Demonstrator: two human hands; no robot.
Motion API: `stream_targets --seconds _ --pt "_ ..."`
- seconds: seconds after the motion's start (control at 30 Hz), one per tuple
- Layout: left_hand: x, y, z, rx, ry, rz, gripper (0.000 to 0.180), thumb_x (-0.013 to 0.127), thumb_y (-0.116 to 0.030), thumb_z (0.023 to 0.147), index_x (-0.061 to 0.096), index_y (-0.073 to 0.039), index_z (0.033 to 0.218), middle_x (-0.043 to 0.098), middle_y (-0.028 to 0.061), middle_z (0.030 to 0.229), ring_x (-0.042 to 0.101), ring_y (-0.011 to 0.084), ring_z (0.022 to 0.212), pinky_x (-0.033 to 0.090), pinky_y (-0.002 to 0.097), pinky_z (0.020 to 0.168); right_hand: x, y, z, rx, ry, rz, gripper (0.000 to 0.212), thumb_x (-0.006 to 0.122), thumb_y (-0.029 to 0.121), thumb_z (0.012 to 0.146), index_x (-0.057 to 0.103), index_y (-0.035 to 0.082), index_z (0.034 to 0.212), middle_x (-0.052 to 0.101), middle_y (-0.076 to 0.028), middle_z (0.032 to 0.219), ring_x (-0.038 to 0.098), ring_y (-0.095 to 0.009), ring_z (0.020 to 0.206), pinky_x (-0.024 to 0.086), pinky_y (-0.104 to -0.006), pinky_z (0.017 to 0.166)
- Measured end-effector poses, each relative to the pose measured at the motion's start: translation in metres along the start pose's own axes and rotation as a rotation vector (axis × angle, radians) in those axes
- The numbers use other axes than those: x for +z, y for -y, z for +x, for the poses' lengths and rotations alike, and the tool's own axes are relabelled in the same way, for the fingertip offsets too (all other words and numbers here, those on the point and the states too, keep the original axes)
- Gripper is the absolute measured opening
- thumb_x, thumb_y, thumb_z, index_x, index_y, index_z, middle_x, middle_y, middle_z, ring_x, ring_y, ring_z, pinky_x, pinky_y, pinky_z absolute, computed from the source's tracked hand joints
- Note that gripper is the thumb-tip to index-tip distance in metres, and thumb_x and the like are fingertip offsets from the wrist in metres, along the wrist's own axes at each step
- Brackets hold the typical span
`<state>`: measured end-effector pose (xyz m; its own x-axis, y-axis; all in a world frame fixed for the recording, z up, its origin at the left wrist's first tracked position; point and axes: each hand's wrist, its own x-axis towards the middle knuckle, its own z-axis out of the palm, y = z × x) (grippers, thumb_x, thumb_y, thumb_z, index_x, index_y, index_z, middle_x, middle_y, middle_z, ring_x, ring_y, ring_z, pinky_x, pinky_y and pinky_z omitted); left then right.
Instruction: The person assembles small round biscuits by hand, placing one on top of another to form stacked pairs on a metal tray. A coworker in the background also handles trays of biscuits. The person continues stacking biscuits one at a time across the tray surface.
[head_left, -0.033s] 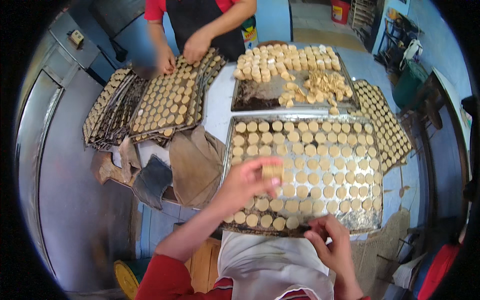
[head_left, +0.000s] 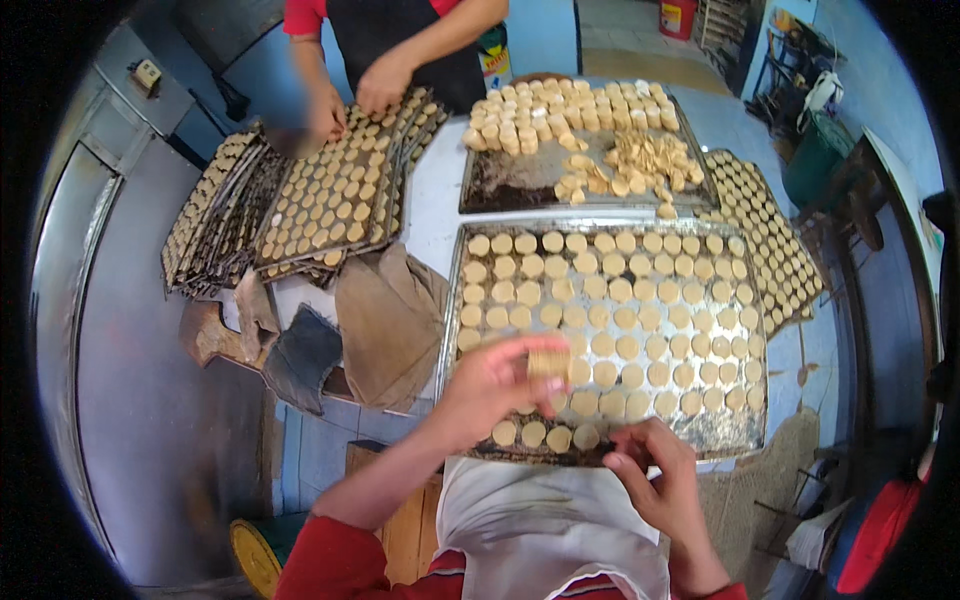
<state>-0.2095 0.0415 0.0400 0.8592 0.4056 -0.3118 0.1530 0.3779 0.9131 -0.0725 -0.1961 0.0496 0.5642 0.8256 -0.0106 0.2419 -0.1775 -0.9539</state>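
My left hand is closed around a short stack of round, pale cookies, held above the near left part of a metal tray. Rows of flat round cookies cover that tray. At the tray's near edge, my right hand has its thumb and fingers curled together beside the last cookie of the near row. Something dark shows at those fingertips; what they hold, if anything, I cannot make out. My left wrist and hand hide part of the near left rows.
Behind stands another tray with stacked cookies and a loose heap. A co-worker's hands work over piled cookie trays at far left. Brown and dark cloths lie left of my tray. More cookies on a tray are at right.
The trays sit slightly higher in the picture. My left hand, still with the cookie stack, is a little lower over the tray. My right hand stays at the near edge.
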Motion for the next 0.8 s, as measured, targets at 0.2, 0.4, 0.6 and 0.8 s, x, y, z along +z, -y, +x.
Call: stream_targets --seconds 0.2,0.4,0.6,0.8 --pt "0.037 0.057 -0.067 0.033 -0.034 -0.078 0.04 0.072 0.0 0.107 0.065 -0.001 0.147 0.07 0.0072 0.125 0.071 0.0133 0.103 0.065 0.0318 0.084 0.026 -0.002 0.007 -0.101 0.147 -0.054 0.013 0.081 0.006 0.099 0.073 -0.001 0.107 0.069 -0.012 0.094 0.066 -0.024 0.072 0.052 -0.034 0.063" --pt "0.043 0.074 -0.078 0.036 -0.042 -0.183 0.042 0.069 0.003 0.107 0.06 0.001 0.148 0.07 0.0115 0.132 0.071 0.0189 0.115 0.067 0.0344 0.085 0.028 0.003 -0.003 -0.053 0.171 -0.072 0.005 0.074 0.004 0.101 0.071 0.0 0.103 0.069 -0.013 0.092 0.067 -0.029 0.073 0.052 -0.0399 0.065" --pt "0.045 0.072 -0.083 0.001 -0.085 -0.281 0.042 0.069 0.001 0.107 0.06 0.003 0.148 0.071 0.0136 0.128 0.074 0.0238 0.115 0.068 0.0363 0.08 0.008 -0.022 0.001 -0.053 -0.034 -0.63 0.007 0.074 0.009 0.098 0.07 0.003 0.099 0.069 -0.014 0.091 0.071 -0.038 0.077 0.054 -0.0478 0.066" --pt "0.055 0.076 -0.073 0.008 -0.052 -0.225 0.043 0.069 0.002 0.107 0.06 0.003 0.149 0.071 0.0154 0.127 0.074 0.0246 0.113 0.069 0.0376 0.081 0.001 -0.021 -0.002 -0.007 -0.033 -0.775 0.014 0.078 0.015 0.1 0.072 0.002 0.099 0.069 -0.014 0.091 0.07 -0.038 0.075 0.055 -0.0465 0.065"
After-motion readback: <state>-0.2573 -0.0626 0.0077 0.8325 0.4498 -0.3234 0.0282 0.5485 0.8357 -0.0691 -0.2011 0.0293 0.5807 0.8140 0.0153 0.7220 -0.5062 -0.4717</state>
